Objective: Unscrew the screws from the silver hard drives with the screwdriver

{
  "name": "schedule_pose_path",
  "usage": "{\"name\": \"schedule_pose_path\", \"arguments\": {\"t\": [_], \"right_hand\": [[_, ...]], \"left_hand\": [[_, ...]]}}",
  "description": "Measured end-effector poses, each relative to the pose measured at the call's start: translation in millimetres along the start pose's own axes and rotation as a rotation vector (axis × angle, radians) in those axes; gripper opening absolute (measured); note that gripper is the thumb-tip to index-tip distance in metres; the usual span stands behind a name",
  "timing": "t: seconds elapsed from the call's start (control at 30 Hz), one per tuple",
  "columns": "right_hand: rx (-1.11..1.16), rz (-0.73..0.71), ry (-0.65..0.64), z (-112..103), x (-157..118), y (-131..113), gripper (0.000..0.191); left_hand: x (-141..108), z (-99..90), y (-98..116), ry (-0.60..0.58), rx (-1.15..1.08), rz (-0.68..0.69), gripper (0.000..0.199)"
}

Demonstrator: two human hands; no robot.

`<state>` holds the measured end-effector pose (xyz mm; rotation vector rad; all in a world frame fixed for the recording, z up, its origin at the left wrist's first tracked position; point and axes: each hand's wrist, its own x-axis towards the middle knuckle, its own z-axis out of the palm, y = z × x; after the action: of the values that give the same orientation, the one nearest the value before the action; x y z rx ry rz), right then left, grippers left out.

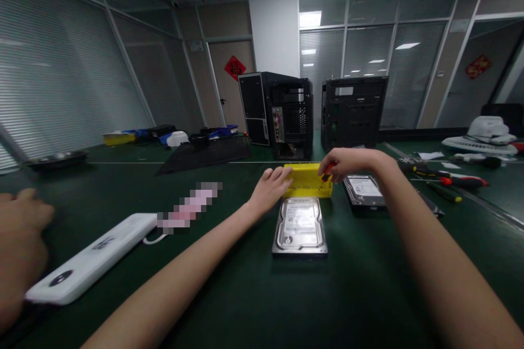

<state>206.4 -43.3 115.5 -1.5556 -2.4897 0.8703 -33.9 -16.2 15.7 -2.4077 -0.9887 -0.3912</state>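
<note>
A yellow plastic box (305, 181) stands at the middle of the green table. My left hand (273, 185) holds its left end, fingers wrapped over the edge. In my right hand (339, 163) is a red and black screwdriver (328, 172), pointing down at the right part of the box; whether its tip touches anything is too small to tell. Just in front of the box lies a silver hard drive (300, 226), label side up. Another hard drive (364, 191) lies to the right, partly behind my right forearm.
Two black computer cases (292, 114) (354, 112) stand behind. Pliers (462, 180) and other tools lie right. At left are a white power bank (96, 256), a black mat (204, 152) and another person's hand (24, 218).
</note>
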Motion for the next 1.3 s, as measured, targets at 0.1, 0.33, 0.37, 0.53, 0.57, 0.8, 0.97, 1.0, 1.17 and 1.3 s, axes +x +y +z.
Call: {"name": "schedule_pose_path", "arguments": {"t": [0.1,0.33,0.37,0.53,0.57,0.8,0.97,1.0,1.17,1.3], "right_hand": [[-0.006,0.011,-0.006,0.2,0.1,0.1,0.044],[-0.009,0.002,-0.032,-2.1,-2.7,-0.2,0.043],[-0.008,-0.002,-0.033,-2.7,-3.4,0.2,0.043],[0.010,-0.014,-0.056,-3.6,-5.6,4.5,0.045],[0.010,-0.014,-0.058,-3.5,-5.8,5.3,0.046],[0.006,-0.005,-0.069,-3.0,-6.9,5.4,0.047],[-0.011,-0.015,-0.068,-4.0,-6.5,5.3,0.047],[-0.018,-0.017,-0.065,-4.1,-6.1,5.8,0.047],[0.016,0.002,-0.085,-3.3,-2.7,12.3,0.048],[0.050,0.047,-0.055,-3.5,0.4,20.8,0.050]], "left_hand": [[1.3,6.6,1.6,-0.041,-0.006,-0.022,0.026],[1.2,17.2,-0.1,-0.137,-0.095,-0.111,0.033],[0.8,18.0,-1.6,-0.156,-0.121,-0.108,0.034],[-1.2,21.2,-9.0,-0.235,-0.251,-0.079,0.039],[-2.0,21.9,-10.0,-0.248,-0.272,-0.076,0.041],[-9.5,26.9,-10.6,-0.285,-0.358,-0.094,0.044],[-11.7,27.9,-8.1,-0.273,-0.366,-0.124,0.043],[-12.0,28.0,-7.6,-0.271,-0.365,-0.130,0.042],[-11.8,27.8,-7.4,-0.284,-0.343,-0.131,0.042],[-10.0,25.1,-8.8,-0.310,-0.318,-0.068,0.042]]}}
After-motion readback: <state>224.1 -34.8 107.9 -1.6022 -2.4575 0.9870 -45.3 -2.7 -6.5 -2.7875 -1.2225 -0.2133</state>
